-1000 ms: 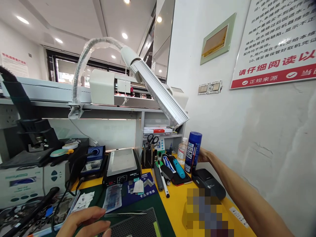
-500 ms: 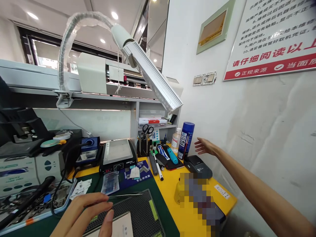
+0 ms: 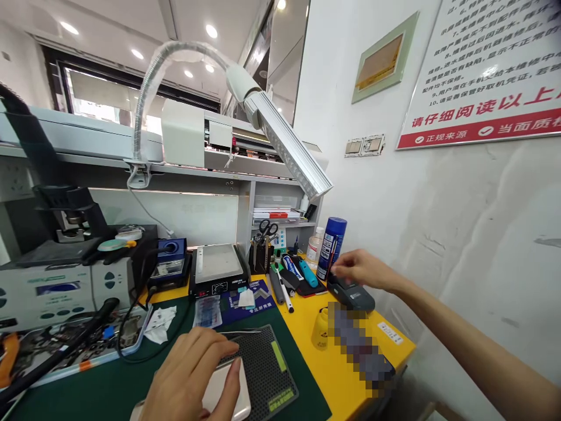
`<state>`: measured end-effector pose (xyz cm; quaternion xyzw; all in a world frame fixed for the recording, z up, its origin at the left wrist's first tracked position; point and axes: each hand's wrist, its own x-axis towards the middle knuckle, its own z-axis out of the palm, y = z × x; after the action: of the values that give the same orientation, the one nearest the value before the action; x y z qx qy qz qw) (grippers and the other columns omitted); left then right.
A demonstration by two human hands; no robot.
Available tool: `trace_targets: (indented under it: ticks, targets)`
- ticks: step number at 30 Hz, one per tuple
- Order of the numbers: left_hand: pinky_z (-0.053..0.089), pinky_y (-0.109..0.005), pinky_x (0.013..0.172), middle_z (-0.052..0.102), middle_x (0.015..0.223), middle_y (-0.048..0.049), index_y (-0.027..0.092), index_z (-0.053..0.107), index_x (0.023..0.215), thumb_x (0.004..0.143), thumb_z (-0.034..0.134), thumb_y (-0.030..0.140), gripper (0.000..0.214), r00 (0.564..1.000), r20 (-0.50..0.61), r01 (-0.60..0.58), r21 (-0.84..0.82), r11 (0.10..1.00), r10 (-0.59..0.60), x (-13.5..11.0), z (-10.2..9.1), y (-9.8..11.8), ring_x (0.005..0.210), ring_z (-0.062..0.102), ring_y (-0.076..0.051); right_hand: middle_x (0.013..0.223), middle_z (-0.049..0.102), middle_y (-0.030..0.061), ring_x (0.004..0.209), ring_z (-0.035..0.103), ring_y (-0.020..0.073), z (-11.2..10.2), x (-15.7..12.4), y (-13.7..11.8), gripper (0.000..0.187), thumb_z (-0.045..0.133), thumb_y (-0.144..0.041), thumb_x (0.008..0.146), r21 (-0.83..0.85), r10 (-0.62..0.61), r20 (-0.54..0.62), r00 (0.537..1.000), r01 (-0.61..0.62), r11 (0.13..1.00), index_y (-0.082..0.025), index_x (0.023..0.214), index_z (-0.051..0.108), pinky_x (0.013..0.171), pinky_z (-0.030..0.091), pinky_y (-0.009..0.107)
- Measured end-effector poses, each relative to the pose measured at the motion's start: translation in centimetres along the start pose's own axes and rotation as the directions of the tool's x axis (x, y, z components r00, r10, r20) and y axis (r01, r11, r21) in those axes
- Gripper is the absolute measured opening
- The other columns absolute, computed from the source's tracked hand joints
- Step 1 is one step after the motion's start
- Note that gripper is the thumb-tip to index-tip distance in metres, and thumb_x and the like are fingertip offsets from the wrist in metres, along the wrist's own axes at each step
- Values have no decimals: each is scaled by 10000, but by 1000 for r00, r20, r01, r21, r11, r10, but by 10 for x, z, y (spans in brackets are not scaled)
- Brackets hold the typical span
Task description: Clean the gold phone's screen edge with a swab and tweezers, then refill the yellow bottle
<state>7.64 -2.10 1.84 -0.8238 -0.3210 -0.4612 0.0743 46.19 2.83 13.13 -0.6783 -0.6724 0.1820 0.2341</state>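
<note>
My right hand (image 3: 362,269) reaches to the wall side of the table with its fingers pinched together. The fingertips are just beside the blue spray can (image 3: 332,248) and above the black device (image 3: 353,295). Whatever they pinch, if anything, is too small to tell. Near the front, my left hand (image 3: 197,374) hovers over a pale, flat device with rounded corners (image 3: 242,397). Its thumb lies across the device and stays a little apart from the curled index finger. Under the device lies a dark perforated mat (image 3: 263,362); slim tweezers (image 3: 245,332) rest along its far edge.
A yellow bottle (image 3: 321,330) stands near a blurred-out flat item (image 3: 368,356). Behind are a toothbrush-like tool (image 3: 284,289), a heating plate (image 3: 219,266) and a pen holder with scissors (image 3: 262,254). A parts tray (image 3: 87,362) sits left; a lamp (image 3: 293,155) hangs overhead.
My right hand has moved left and down to the spray can and black device, its spread fingers closing to a pinch. My left hand is further over the pale device. The view has shifted slightly.
</note>
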Motion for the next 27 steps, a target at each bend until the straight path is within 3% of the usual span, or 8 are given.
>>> trace_targets:
  ticks: [4, 8, 14, 21, 27]
  targets:
    - [485, -305, 644, 628, 867, -51, 214, 590, 958, 939, 553, 192, 47, 1000, 12, 8, -24, 1000, -8, 1, -4, 3, 792, 588, -211, 935, 699, 22, 779, 674, 159, 42, 34, -25, 205, 660, -329, 943, -173, -19, 319, 947, 78, 982, -132, 996, 678, 714, 573, 327]
    - [472, -310, 636, 616, 867, -52, 206, 575, 949, 941, 529, 169, 60, 999, 35, 32, -41, 999, -30, 1, -5, 4, 785, 572, -212, 1091, 681, 52, 914, 676, 203, 79, 61, -27, 239, 645, -329, 954, -323, 67, 436, 897, 87, 942, -140, 1099, 660, 785, 583, 372]
    - [448, -341, 660, 599, 862, -52, 203, 569, 951, 935, 525, 147, 73, 999, 35, 41, -71, 997, -39, -1, -3, 5, 791, 555, -226, 1113, 677, 62, 924, 676, 205, 103, 70, -15, 271, 615, -367, 971, -422, 170, 456, 873, 45, 905, -153, 1132, 651, 801, 583, 381]
    - [421, -352, 653, 586, 829, -52, 194, 569, 916, 922, 522, 124, 85, 1000, -16, 22, -95, 995, -24, 1, -1, 9, 752, 539, -222, 1158, 666, 71, 973, 667, 218, 117, 78, -11, 280, 602, -379, 977, -424, 206, 398, 894, -19, 906, -162, 1149, 649, 839, 572, 397]
    - [429, -357, 677, 600, 863, -50, 205, 580, 955, 928, 519, 126, 104, 998, 47, 52, -116, 992, -47, -2, -2, 9, 785, 550, -220, 1123, 673, 69, 925, 674, 200, 124, 83, -7, 280, 599, -379, 980, -367, 232, 369, 900, -88, 926, -156, 1143, 646, 801, 582, 378]
